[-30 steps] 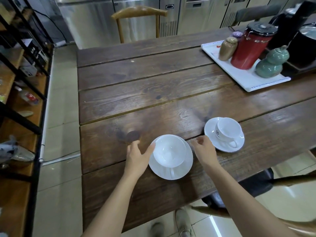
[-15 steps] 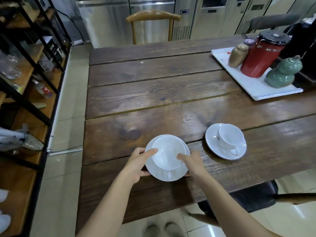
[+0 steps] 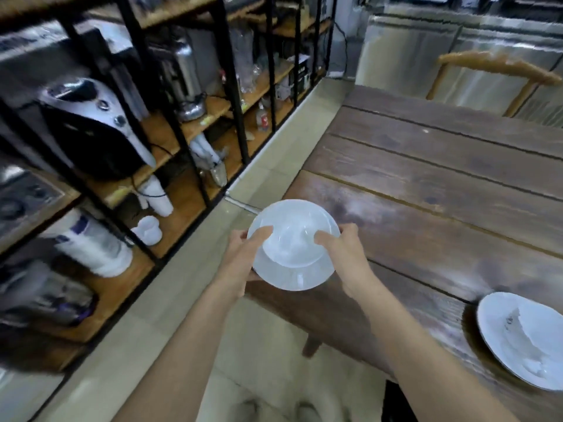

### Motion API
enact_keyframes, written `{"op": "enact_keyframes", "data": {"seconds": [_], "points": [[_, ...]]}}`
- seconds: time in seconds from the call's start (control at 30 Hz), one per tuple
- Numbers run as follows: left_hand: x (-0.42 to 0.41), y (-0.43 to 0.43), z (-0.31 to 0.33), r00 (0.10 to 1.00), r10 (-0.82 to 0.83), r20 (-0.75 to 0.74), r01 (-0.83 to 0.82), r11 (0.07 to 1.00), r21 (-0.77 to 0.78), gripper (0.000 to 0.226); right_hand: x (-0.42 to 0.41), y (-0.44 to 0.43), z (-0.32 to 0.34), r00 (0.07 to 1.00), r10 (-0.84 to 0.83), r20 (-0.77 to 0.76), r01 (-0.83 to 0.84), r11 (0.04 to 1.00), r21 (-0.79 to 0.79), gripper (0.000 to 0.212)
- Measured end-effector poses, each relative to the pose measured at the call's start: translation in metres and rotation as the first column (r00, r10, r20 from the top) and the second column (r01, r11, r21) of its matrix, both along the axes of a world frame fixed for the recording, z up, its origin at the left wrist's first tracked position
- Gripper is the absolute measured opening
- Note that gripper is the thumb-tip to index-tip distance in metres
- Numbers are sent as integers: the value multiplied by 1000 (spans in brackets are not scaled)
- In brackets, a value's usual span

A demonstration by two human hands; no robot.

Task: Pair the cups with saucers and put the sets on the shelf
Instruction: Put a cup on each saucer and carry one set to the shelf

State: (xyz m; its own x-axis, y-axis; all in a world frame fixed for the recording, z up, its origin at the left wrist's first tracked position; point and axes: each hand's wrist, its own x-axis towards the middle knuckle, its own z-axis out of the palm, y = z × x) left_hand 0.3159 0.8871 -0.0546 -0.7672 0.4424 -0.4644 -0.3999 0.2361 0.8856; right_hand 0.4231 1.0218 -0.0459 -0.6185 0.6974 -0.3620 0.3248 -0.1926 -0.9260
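Cup (image 3: 292, 243) on saucer (image 3: 294, 274), left hand (image 3: 243, 257), right hand (image 3: 344, 254), fingers (image 3: 262, 234) clasping rims

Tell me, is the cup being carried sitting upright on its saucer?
Upright. The cup shows its open mouth to the camera and sits on the saucer, gripped by the left hand and right hand. The picture is blurred.

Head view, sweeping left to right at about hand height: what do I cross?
Shelf unit → left hand → held cup and saucer → right hand → wooden table → second cup and saucer resting on the table at the right edge.
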Motion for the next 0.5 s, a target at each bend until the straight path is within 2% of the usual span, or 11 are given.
{"op": "enact_keyframes", "data": {"seconds": [0.2,0.23,0.33,0.5], "points": [[-31,-129,33,951,307,-30,-305,951,44,99,-69,-105,35,964,256,-69,-254,967,34,44],[-34,-153,36,935,352,-29,-350,934,66,95,-80,-127,41,952,296,-77,-293,955,46,43],[-42,-230,46,879,474,-49,-467,877,114,61,-110,-198,55,891,433,-135,-427,901,72,49],[-51,-367,64,752,646,-131,-633,763,127,51,-153,-331,65,783,601,-157,-594,799,96,47]]}}
